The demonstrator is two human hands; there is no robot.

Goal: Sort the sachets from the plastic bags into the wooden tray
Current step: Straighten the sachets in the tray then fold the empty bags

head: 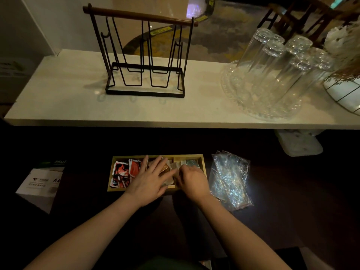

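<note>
From the head camera, one wooden tray (201, 158) lies on a dark lower surface, its long axis running left to right, split into three compartments. Two hands work over it. The left hand (151, 181) lies flat with straight, spread fingers pressing on the sachets of the middle compartment; a gold-brown sachet (165, 168) shows just beside its fingertips. The right hand (191, 181) has its fingers curled down at the divider between the middle and right compartments, but what they pinch, if anything, cannot be told in the dim light. Left of the left hand's fingers, the left compartment holds a loose heap of red-and-black sachets (124, 172), too jumbled to count. Beyond the right hand's knuckles, a few teal-patterned sachets (191, 162) stand in the right compartment. Just beside the right hand, outside the tray, lie crumpled clear plastic bags (229, 178), at least two, overlapping, long axes pointing away from the person. Well left of the tray sits one white A4 paper package (41, 184). Above, on a pale shelf (58, 98), stand one black wire rack (144, 75) with a wooden top bar and one glass tray (233, 90) carrying about five upturned tall glasses (272, 61).
</note>
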